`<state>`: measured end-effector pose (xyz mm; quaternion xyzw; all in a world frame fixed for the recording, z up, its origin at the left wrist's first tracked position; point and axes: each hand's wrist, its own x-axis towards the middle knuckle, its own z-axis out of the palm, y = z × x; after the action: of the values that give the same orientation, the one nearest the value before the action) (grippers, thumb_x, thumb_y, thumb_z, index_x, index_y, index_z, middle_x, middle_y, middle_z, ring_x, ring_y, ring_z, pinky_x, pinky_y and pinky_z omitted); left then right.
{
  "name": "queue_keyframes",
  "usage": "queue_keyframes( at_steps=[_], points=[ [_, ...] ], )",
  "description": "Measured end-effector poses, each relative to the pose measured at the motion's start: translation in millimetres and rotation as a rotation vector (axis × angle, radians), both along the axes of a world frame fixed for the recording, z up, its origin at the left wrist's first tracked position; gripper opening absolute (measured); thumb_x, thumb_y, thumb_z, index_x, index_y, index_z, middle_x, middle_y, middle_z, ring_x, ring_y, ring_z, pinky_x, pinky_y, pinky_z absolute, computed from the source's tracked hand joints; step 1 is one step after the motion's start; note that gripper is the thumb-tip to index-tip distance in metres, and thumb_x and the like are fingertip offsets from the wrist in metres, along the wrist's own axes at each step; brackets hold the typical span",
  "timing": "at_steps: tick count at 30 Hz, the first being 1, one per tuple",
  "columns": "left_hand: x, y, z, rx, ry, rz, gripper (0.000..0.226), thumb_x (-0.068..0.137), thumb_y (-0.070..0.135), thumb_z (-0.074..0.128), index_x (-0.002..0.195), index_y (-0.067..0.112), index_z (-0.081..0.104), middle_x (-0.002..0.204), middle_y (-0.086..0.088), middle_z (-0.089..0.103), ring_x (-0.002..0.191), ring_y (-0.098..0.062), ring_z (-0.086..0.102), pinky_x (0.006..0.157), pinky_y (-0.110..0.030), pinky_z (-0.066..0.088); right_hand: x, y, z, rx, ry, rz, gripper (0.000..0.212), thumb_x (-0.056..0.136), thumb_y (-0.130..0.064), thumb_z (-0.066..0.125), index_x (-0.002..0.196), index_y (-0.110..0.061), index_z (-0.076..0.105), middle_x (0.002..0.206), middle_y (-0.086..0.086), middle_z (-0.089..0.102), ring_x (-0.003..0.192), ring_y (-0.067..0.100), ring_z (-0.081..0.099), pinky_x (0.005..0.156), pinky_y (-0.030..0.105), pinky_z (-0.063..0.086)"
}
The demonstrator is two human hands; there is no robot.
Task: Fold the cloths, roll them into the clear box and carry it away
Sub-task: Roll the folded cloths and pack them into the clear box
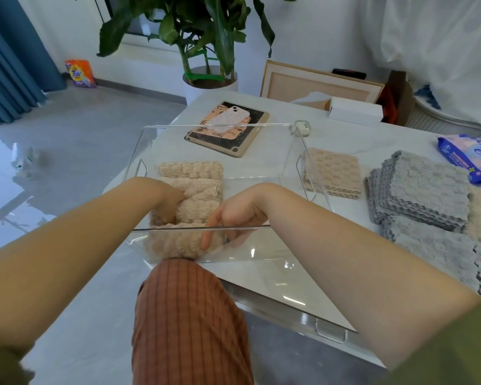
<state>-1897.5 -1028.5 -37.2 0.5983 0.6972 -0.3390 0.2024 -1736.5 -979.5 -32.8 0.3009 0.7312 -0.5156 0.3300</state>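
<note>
Clear box: rigid, rectangular, on the white table near its front edge. Inside at left, a row of fluffy beige rolls. Left hand: in the box, fingers hidden among the rolls, grip unclear. Right hand: fingers curled, pressing the nearest roll. Outside right: flat beige stack, grey waffle cloths.

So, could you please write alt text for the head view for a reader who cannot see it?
Both hands reach into a clear box on a white table, the left hand and right hand pressing a rolled beige cloth in beside three other beige rolls. Stacks of grey cloths and folded beige cloths wait to the right.
</note>
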Motion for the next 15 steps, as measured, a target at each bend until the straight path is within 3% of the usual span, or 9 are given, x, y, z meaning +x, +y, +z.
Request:
queue_keyframes(
  at_steps=[4,7,10,13,15],
  points=[
    [-1.4,-7.4,19.2,0.038,-0.088,0.046,0.046,0.086,0.032,0.066,0.124,0.014,0.046,0.110,0.001,0.055,0.092,-0.017,0.054,0.083,-0.030,0.044,7.7,-5.5,22.6,0.049,-0.010,-0.048,0.044,0.088,0.013,0.034,0.109,-0.013,0.063,0.115,0.015,0.048,0.112,0.041,0.060,0.093,0.043,0.053],
    [2.4,-14.1,47.5,0.235,-0.153,0.029,0.036,0.085,0.029,0.068,0.116,0.020,0.051,0.110,0.002,0.056,0.092,-0.015,0.050,0.080,-0.026,0.039,29.2,-7.2,42.7,0.221,0.048,-0.102,0.047,0.088,0.011,0.028,0.103,-0.015,0.065,0.111,0.012,0.046,0.098,0.035,0.068,0.087,0.040,0.055],
    [29.6,-17.1,70.6,0.500,-0.272,-0.019,0.018,0.092,0.024,0.057,0.110,0.023,0.056,0.105,0.003,0.059,0.089,-0.012,0.052,0.076,-0.024,0.037,72.6,-14.3,53.2,0.450,0.243,-0.195,0.042,0.085,0.007,0.030,0.090,-0.018,0.063,0.117,0.009,0.056,0.097,0.024,0.067,0.083,0.033,0.052],
    [80.2,-15.1,78.6,0.715,-0.463,-0.048,0.014,0.094,0.020,0.052,0.105,0.024,0.059,0.098,0.006,0.056,0.087,-0.011,0.054,0.074,-0.024,0.039,132.2,-27.5,57.6,0.383,0.583,-0.570,0.041,0.080,0.017,0.033,0.090,-0.008,0.064,0.100,0.012,0.066,0.087,0.019,0.066,0.074,0.017,0.053],
    [121.7,-8.9,74.6,0.798,-0.586,-0.060,0.016,0.094,0.017,0.049,0.100,0.025,0.061,0.097,0.006,0.058,0.083,-0.010,0.055,0.069,-0.025,0.043,173.9,-32.2,60.5,0.316,0.744,-0.864,0.043,0.076,0.023,0.032,0.084,-0.005,0.063,0.086,0.015,0.068,0.074,0.019,0.067,0.072,0.020,0.054]
  ],
)
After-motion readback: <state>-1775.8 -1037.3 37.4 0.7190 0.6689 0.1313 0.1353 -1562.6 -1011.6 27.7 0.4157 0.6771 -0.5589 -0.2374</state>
